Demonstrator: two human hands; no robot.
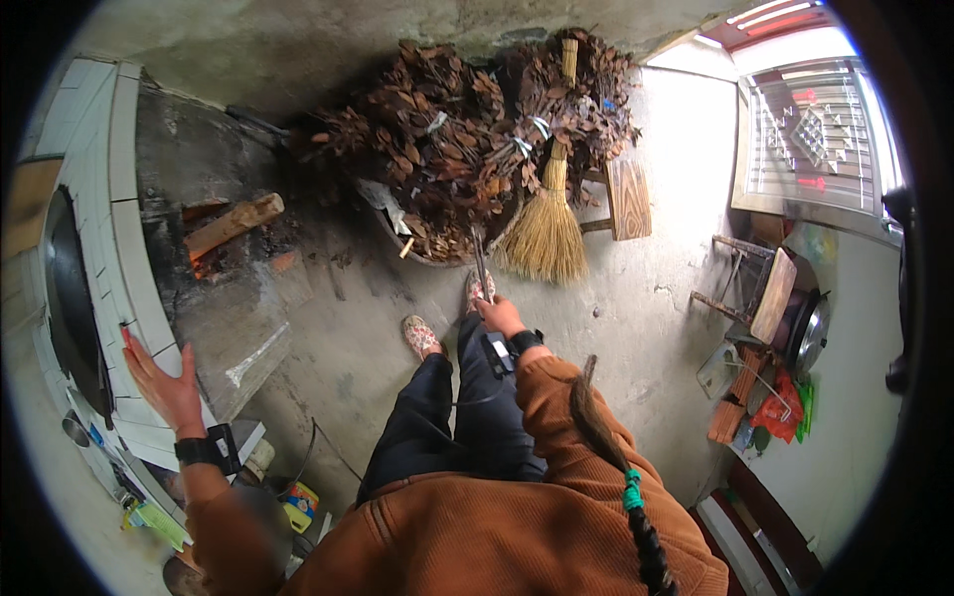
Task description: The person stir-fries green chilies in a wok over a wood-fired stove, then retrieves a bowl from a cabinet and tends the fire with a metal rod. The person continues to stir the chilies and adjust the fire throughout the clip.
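My left hand (165,384) is spread flat over the white-tiled edge of the stove (145,283), beside a large dark wok (71,298); whether it touches the tiles I cannot tell. My right hand (501,314) grips metal fire tongs (479,261), which point away from me towards a basket (440,261) of dry brown leaves. A thick piece of firewood (237,223) sticks out of the stove's fire opening at the left, with orange embers (197,267) glowing under its inner end. Both my wrists wear black straps with small devices.
Bundled leafy branches (447,127) are heaped against the wall. A straw broom (550,238) leans there beside a wooden stool (630,200). Another stool (771,294), a lidded pot (812,331) and bricks (734,395) stand at the right. A yellow bottle (300,506) is near my left elbow.
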